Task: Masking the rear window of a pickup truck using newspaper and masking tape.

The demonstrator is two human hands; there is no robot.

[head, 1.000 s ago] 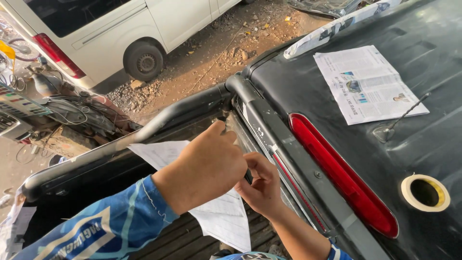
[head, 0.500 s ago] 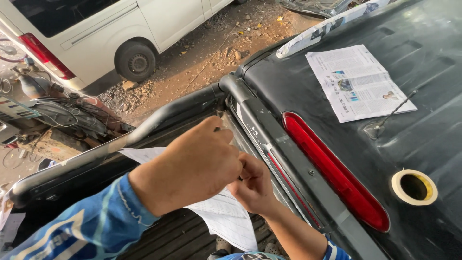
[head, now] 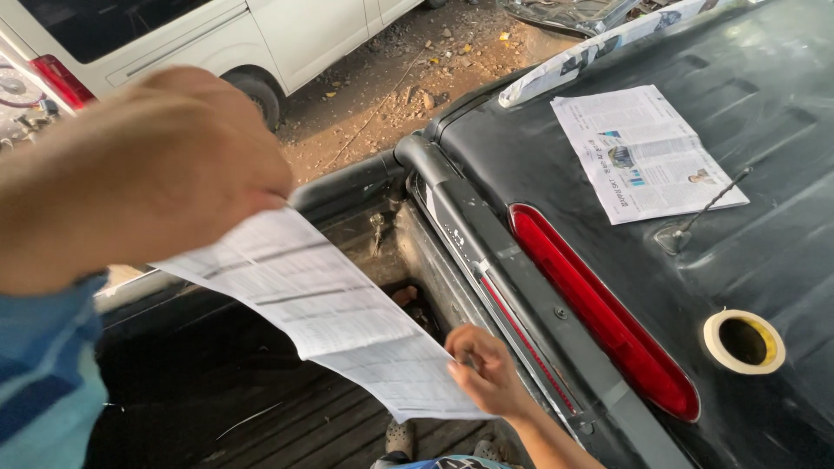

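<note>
imo my left hand (head: 148, 165) fingers pinching the newspaper sheet (head: 330, 313) up top w/ right hand (head: 486, 373) pinning its bottom corner by the cab edge (head: 486, 252), too much pull = rip or slip tbh.

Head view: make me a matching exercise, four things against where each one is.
Things:
1. tape roll
2. folded newspaper
3. newspaper sheet
4. white van

Places:
a. held between both hands over the truck bed
b. on the dirt ground at upper left
c. flat on the black roof near the thin antenna
d. on the black roof at lower right, beyond the red light bar

Pairs: 1-d, 2-c, 3-a, 4-b
</note>
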